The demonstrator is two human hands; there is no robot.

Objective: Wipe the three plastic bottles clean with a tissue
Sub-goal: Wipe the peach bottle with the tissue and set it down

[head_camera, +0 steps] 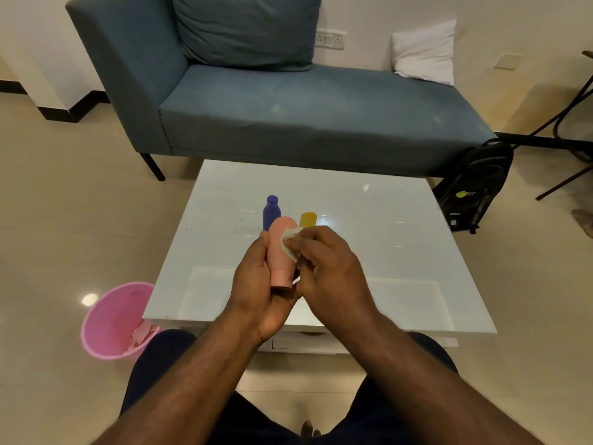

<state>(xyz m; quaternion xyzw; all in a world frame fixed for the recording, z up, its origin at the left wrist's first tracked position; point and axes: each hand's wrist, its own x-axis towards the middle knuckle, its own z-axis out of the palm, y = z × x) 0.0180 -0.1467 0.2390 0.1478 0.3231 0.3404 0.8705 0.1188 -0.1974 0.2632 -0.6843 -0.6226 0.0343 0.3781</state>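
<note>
Left hand (256, 284) grips pink bottle (282, 248) above near table (401, 252), cap end nearest; right hand (324, 261) pinches tissue (290, 240) against its right side; rotate bottle while wiping full length; purple bottle (271, 213) and yellow bottle (308, 219) stand just beyond.

Two bottles (271, 212) stand on the table (385, 239), sofa (288, 110) behind.

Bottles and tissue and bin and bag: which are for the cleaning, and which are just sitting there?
For the job: pink bottle, blue bottle, yellow bottle, tissue.
Just there: pink bin, black backpack, sofa, white pillow.
</note>
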